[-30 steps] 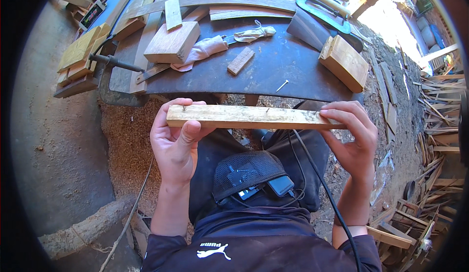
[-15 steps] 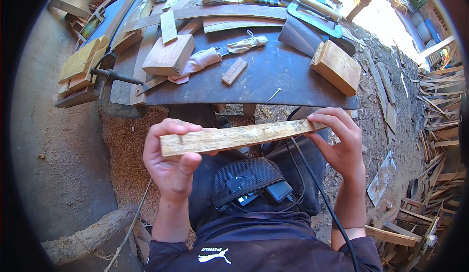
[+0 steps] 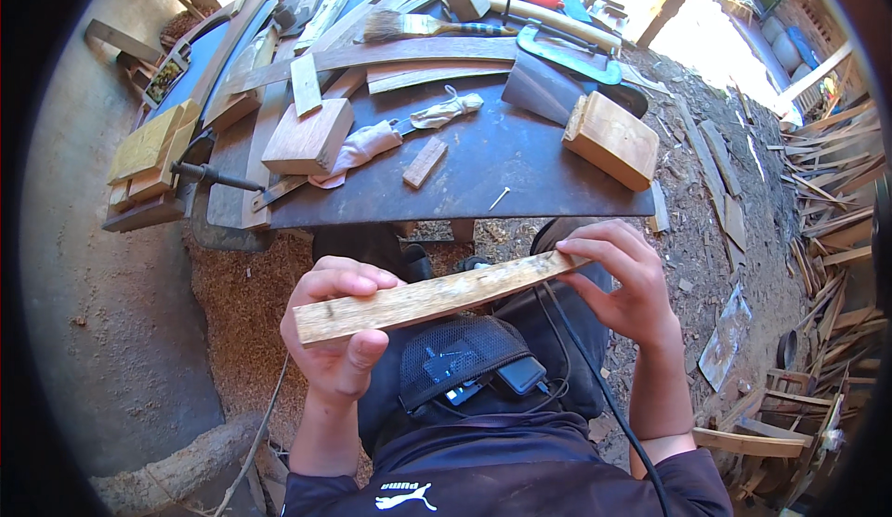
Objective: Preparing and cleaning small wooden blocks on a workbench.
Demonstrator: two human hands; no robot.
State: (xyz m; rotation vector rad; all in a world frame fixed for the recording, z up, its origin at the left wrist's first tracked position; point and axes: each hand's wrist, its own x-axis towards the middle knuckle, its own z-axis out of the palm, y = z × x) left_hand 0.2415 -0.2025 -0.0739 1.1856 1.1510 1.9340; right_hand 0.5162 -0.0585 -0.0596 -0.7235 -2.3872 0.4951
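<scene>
Wood strip (image 3: pixel 432 299) tilted further, seemingly.

Long pale weathered wooden strip (image 3: pixel 432 299) held across lap, tilted, right end higher. Left hand (image 3: pixel 339 340) grips left end, fingers curled over top edge, thumb below. Right hand (image 3: pixel 624 280) holds right end with fingertips. Dark metal-topped workbench (image 3: pixel 520 183) ahead, carrying square light wooden block (image 3: pixel 308 136), white rag bundle (image 3: pixel 358 148), small flat wood offcut (image 3: pixel 426 161), loose nail (image 3: pixel 500 198), chunky tan wooden block (image 3: pixel 610 139) at right edge, bristle paintbrush (image 3: pixel 418 26) farther back. Black mesh pouch (image 3: pixel 455 368) on lap below strip, black cable (image 3: pixel 595 378) running down beside it
</scene>
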